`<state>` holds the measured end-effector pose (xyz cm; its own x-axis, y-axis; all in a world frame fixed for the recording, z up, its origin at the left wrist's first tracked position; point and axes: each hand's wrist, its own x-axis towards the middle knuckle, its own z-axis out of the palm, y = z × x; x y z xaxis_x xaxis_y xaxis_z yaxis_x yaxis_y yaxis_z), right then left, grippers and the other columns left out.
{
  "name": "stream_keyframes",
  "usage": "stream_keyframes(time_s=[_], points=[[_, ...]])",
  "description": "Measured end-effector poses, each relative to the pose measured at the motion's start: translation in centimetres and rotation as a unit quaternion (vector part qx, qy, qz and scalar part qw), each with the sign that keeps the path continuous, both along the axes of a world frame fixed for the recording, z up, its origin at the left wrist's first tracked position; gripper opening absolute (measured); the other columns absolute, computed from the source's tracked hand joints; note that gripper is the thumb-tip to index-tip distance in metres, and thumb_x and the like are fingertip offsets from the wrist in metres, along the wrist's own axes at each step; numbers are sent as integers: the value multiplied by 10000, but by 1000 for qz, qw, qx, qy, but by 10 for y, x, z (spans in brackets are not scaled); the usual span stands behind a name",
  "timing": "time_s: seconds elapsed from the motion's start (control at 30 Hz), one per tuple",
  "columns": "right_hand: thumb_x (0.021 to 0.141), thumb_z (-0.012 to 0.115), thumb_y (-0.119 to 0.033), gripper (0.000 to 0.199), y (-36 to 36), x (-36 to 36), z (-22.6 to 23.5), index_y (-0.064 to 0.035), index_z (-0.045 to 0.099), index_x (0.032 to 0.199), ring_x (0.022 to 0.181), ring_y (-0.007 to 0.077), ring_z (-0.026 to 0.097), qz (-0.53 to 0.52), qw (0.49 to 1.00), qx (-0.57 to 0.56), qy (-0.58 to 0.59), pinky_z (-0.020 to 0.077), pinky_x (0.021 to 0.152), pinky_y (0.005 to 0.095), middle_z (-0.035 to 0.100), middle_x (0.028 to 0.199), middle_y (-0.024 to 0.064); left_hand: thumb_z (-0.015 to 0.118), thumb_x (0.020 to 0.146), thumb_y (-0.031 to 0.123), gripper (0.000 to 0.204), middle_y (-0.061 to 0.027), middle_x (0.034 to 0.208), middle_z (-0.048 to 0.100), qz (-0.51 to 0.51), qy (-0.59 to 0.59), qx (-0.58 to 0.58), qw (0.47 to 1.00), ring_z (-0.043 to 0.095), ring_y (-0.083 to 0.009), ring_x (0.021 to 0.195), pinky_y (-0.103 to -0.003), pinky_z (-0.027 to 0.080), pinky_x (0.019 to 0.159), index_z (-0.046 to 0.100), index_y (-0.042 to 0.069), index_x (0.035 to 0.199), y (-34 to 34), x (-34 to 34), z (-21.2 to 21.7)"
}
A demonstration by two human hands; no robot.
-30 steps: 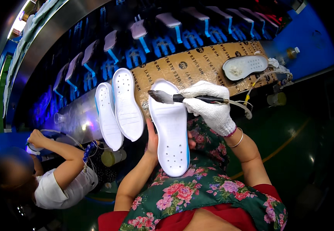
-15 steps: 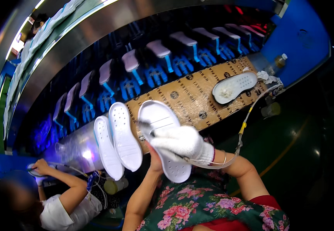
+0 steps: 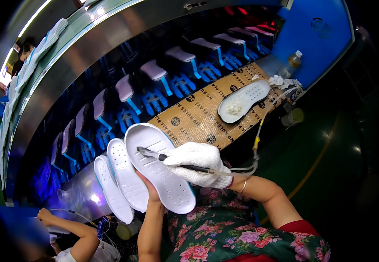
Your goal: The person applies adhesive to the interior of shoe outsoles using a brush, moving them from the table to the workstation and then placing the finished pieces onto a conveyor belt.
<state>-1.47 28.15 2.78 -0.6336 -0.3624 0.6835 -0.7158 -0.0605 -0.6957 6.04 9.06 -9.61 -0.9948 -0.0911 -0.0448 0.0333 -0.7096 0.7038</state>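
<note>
Left grip [image 3: 151, 188] clamped on white shoe sole [image 3: 162, 180], right grip [image 3: 197, 164] around brush [image 3: 151, 153]; sole likely light, flexible; hold by sidewalls.

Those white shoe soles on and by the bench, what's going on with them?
A person's bare left hand supports a white sole by its edge. Their gloved right hand holds a brush, its bristles at the sole's wide end. To the left are a second sole and a narrower-looking third sole. On the brown patterned sheet, a dark-edged sole bears pale clumps. A co-worker's hand shows at far left.
</note>
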Motion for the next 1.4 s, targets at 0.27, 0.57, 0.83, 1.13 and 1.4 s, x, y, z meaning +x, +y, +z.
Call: stream_keyframes(time_s=[0.27, 0.57, 0.83, 1.13, 1.4], points=[[776, 769, -29, 246, 0, 4, -2, -71, 765, 1018, 835, 294, 732, 132, 991, -1, 3, 585, 706, 349, 740, 1036, 149, 226, 900, 832, 983, -174, 1490, 416, 11, 3, 3, 1000, 455, -334, 1322, -473, 395, 1100, 262, 106, 1562, -14, -19, 2], [749, 780, -35, 250, -10, 19, -7, -73, 767, 996, 808, 261, 737, 120, 992, 19, 24, 571, 690, 344, 749, 988, 137, 291, 666, 1027, 1282, -351, 1202, 558, -187, 44, 252, 948, 628, -483, 993, -572, 567, 826, 405, 7, 1434, -16, -38, 26], [724, 805, -44, 284, -23, 28, -27, -86, 750, 1000, 616, 218, 680, 70, 989, 1, 132, 522, 523, 298, 734, 903, 113, 445, 621, 1020, 1278, -252, 1043, 647, -199, 102, 261, 939, 629, -400, 1034, -498, 521, 971, 549, -86, 1253, -14, -48, 50], [786, 783, -66, 199, -4, 38, -18, -115, 747, 975, 764, 257, 725, 227, 958, 110, -136, 572, 648, 348, 734, 903, 89, 375, 670, 1010, 1181, -225, 1103, 612, -159, 173, 237, 943, 589, -377, 934, -513, 468, 836, 544, 35, 1314, -24, -69, 54], [739, 805, -68, 262, -11, 39, -29, -86, 740, 992, 796, 256, 719, 146, 988, 39, 44, 583, 696, 352, 734, 938, 93, 331, 676, 1004, 1241, -279, 1074, 656, -225, 136, 108, 959, 701, -424, 875, -484, 606, 654, 476, 2, 1394, -41, -88, 55]])
